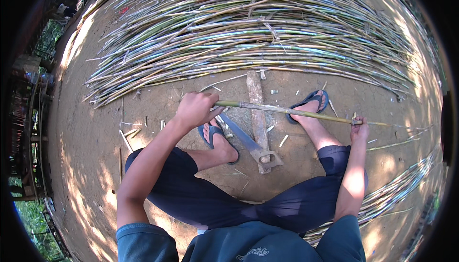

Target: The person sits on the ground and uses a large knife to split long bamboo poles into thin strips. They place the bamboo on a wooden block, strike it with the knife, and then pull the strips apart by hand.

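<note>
Bamboo cane (291, 111) stretches left to right across my view, passing over the wooden strip (255, 90) on the near side of the cane pile (248, 32). I see the left hand (197, 109), forearm slanting far and inward, fingers clamped around the thick end; the right hand (359, 130), forearm reaching forward, grips the thinner stretch between thumb and fingers.

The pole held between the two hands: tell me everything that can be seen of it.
The pole looks like slender, jointed cane, greenish near the left hand, turning yellow-brown toward the right hand. It lies crosswise, dipping slightly to the right in the picture, and crosses in front of a wooden piece. Both hands grip it; the left hides its thicker end. It tapers rightward; its thin tip is hard to make out.
</note>
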The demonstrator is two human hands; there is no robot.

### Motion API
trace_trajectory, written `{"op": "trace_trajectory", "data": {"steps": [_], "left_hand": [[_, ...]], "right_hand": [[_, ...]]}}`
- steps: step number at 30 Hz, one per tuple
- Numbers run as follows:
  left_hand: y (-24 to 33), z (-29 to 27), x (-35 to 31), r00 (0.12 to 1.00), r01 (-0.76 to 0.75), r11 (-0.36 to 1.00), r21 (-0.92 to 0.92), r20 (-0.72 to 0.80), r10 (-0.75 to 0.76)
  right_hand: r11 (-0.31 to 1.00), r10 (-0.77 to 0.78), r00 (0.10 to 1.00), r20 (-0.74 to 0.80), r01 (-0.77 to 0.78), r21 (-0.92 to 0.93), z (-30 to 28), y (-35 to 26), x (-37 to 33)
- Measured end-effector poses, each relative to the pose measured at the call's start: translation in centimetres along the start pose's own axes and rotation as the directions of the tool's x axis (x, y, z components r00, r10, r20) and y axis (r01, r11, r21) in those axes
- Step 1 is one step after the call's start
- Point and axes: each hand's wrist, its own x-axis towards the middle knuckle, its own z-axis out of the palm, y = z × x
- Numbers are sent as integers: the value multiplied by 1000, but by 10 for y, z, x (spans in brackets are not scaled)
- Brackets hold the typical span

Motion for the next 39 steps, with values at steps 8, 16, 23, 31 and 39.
{"op": "trace_trajectory", "data": {"steps": [8,16,23,31,39], "left_hand": [[4,34,27,976,62,997,-43,209,-51],[40,105,51,939,105,982,-156,341,-46],[41,145,78,906,42,969,-245,418,66],[72,131,112,953,-9,962,-273,288,90],[52,126,154,964,117,978,-171,257,-70]], "right_hand": [[966,141,978,-153,-170,-194,14,0,52],[-142,-553,818,161,97,-985,68,50,-75],[-300,608,250,754,951,-74,55,170,-330],[-430,640,157,752,885,181,13,222,-296],[-7,452,554,699,786,-618,57,46,-406]]}}
